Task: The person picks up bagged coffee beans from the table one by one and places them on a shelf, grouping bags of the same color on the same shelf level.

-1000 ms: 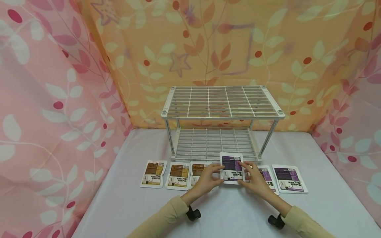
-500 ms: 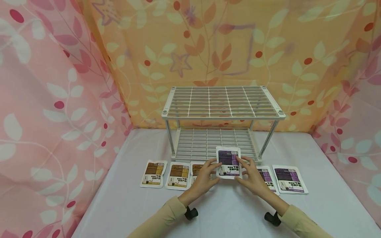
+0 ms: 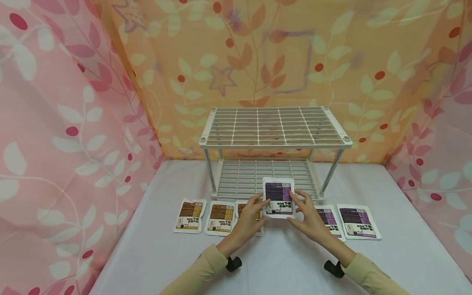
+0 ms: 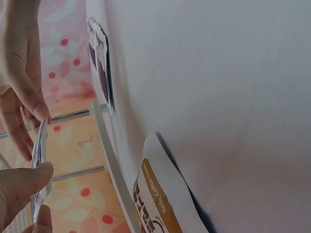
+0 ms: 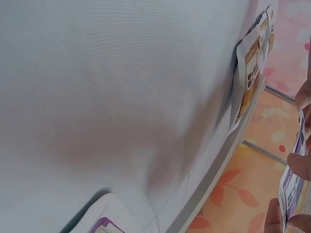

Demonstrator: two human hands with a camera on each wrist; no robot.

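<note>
A white coffee packet with a purple label is up off the table, in front of the rack, its printed face toward the head camera. My left hand pinches its left edge between thumb and fingers. On the opposite edge my right hand grips it the same way. Both wrist views show the held packet edge-on, thumbs on the near side. Under my left hand lies a brown-label coffee packet, partly covered. A flat purple packet lies beside my right hand, partly hidden by it.
Behind the hands stands a two-tier white wire rack, its lower shelf close to the table. Two more brown packets lie to the left, and another purple packet to the right. Patterned curtains enclose the table.
Both hands have lifted the purple packet and shifted it slightly left, away from the tabletop. The packets on the table and the rack stay put.
</note>
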